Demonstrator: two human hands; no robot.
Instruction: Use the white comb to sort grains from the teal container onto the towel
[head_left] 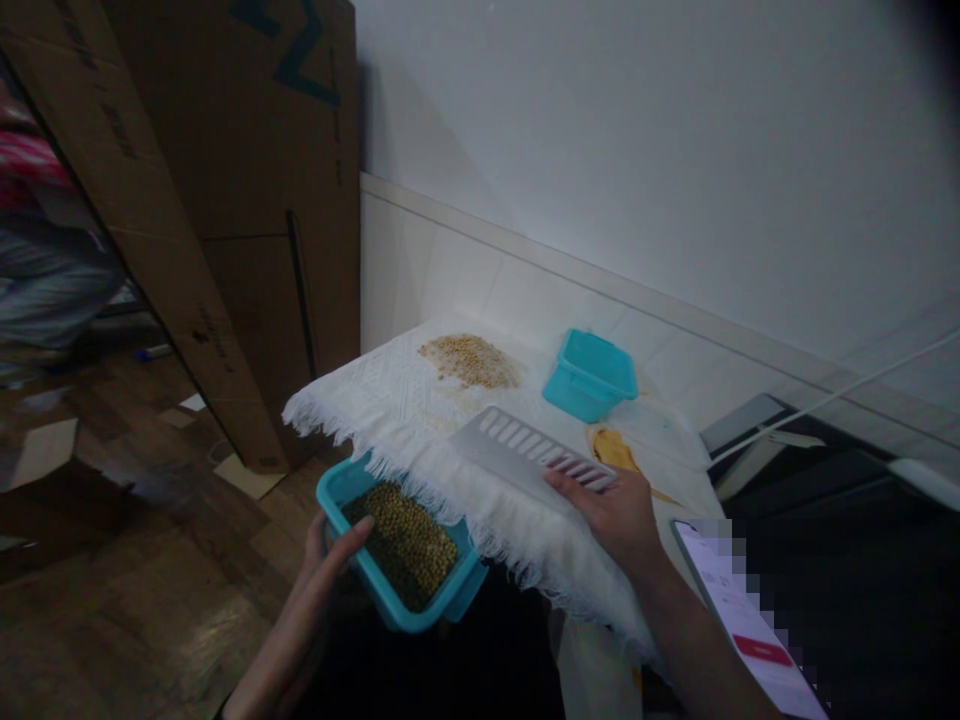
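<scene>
Both hands work the cloth edge (420,480): left hand (319,570) grips bean tub (397,560) below.

Both arms are bare from the wrist to where they leave the bottom of the picture, with no sleeve showing on either forearm. The left hand (330,560) and the right hand (611,515) wear no gloves. No ring, watch or bracelet shows on either hand or wrist, and the dim light hides the fingernails.
</scene>
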